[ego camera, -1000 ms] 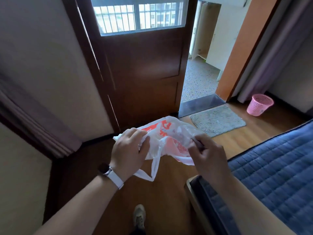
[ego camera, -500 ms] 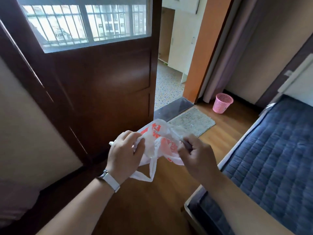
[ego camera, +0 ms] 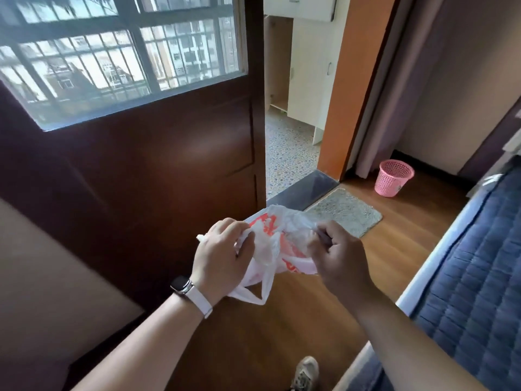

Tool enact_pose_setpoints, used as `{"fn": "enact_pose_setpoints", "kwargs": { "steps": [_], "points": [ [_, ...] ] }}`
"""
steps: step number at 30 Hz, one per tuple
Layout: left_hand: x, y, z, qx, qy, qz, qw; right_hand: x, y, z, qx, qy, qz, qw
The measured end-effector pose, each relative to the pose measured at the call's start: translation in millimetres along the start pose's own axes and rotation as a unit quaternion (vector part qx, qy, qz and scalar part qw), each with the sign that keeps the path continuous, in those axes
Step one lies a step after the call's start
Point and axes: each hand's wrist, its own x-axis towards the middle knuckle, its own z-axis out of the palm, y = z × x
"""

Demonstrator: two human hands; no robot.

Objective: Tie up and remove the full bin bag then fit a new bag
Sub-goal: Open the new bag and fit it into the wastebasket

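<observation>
Person stands just in front of the dark wood door (ego camera: 146, 176), which is swung open. A white plastic bag (ego camera: 269, 251) w/ red print is held in both hands, level w/ the door's lower panel & just right of its free edge.

L hand (ego camera: 222, 258) has fingers curled round a bunched part of the bag, thumb tucked against the film. One loop handle (ego camera: 253, 294) hangs below it. R hand (ego camera: 338, 255) pinches the bag's other side btwn thumb & curled fingers, knuckles up. Hands are near each other, w/ the bag crumpled btwn them, not spread out. Bag is up off the floor & touches nothing but the hands.

Pink mesh bin (ego camera: 393, 178) stands upright on the wood floor, well right of the door, past the doorway & just beside a mauve curtain (ego camera: 394, 94). Can't tell from here what's inside it.

Grey mat (ego camera: 345, 213) lies flat on the floor right of the door's free edge, at the threshold, btwn door & bin. Through the gap beside the door: speckled floor & a cream cupboard (ego camera: 307, 66). Door's top half is a glass pane (ego camera: 121, 52) showing bars & buildings.

Bed w/ blue quilt (ego camera: 473, 277) sits far right of the door. Watch w/ white strap (ego camera: 189, 290) is on the L wrist. One shoe (ego camera: 306, 372) shows on the floor, below the hands & right of the door.
</observation>
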Motion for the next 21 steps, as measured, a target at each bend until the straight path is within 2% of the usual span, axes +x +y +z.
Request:
{"fn": "enact_pose_setpoints", "kwargs": {
  "steps": [4, 9, 14, 21],
  "points": [
    [63.8, 5.8, 34.2, 0.016, -0.018, -0.001, 1.000, 55.0, 39.9, -12.7, 0.015, 0.004, 0.012, 1.000],
    [152.4, 46.4, 109.2, 0.009, -0.040, 0.053, 0.998, 117.8, 104.2, -55.7, 0.002, 0.036, 0.032, 0.999],
    [215.7, 88.1, 189.9, -0.036, -0.083, 0.127, 0.988, 149.9, 159.7, -102.6, -0.032, 0.080, 0.081, 0.993],
    [288.1, 122.3, 296.3, -0.114, -0.137, 0.174, 0.968, 173.0, 239.1, -145.8, -0.097, 0.169, 0.174, 0.965]
  ]
}}
